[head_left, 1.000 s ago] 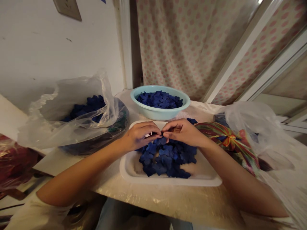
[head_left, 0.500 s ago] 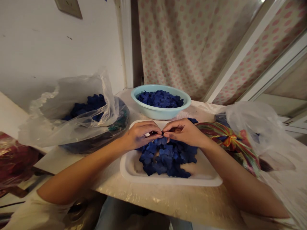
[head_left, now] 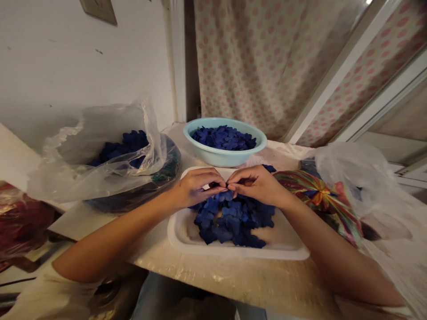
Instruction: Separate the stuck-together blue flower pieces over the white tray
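Note:
Dark blue petal-like pieces [head_left: 230, 222] lie heaped in a white tray [head_left: 238, 252]. Over the back part of the tray, my left hand [head_left: 200, 186] and my right hand [head_left: 255, 184] meet fingertip to fingertip. Each is closed in a pinch on a small dark blue piece between them, mostly hidden by the fingers. A light blue basin [head_left: 220, 156] just behind the hands holds many more blue pieces [head_left: 225, 138].
At the left, an open clear plastic bag [head_left: 83, 186] holds blue pieces [head_left: 123, 146]. To the right lie a multicoloured striped bundle [head_left: 320, 195] and another clear bag [head_left: 353, 171]. A red bundle [head_left: 23, 222] sits at the far left. A dotted curtain [head_left: 253, 66] hangs behind.
The whole view has shifted very slightly. Both hands keep the same pinch at the same spot over the tray.

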### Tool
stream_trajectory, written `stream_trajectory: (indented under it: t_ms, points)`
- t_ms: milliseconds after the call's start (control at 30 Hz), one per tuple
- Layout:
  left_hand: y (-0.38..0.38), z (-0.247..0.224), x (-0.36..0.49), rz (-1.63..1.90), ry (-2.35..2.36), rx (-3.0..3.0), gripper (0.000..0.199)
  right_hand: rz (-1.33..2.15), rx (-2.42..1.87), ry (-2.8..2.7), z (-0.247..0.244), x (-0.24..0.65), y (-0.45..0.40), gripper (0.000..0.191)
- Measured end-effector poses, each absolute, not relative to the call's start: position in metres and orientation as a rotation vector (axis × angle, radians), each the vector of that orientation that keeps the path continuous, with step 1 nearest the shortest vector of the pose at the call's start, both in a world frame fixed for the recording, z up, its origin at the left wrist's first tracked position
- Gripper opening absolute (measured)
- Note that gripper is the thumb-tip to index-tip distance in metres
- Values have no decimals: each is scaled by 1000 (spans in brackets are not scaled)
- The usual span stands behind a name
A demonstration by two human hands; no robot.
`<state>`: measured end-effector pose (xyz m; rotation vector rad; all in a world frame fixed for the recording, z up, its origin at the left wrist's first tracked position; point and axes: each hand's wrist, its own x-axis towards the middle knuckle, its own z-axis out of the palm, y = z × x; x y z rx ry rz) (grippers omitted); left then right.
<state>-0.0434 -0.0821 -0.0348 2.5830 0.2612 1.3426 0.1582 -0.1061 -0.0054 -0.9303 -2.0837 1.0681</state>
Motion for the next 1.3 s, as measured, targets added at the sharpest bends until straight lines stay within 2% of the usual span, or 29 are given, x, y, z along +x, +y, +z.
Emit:
stream_trajectory:
  t_ms: [733, 867, 1133, 1300]
  points:
    - [-79, -40, -45, 1395, 278, 2540, 8, 1072, -912, -2050, -5, 154, -109, 19]
    - [-78, -40, -43, 1519, 520, 2377, 8, 691, -810, -2080, -4, 153, -112, 18]
    - [-80, -37, -38, 1356, 734, 1995, 21, -342, -697, -2480, -7, 160, -110, 20]
    - [-81, -36, -38, 1195, 712, 2026, 28, -598, -654, -2432, -6, 158, -111, 15]
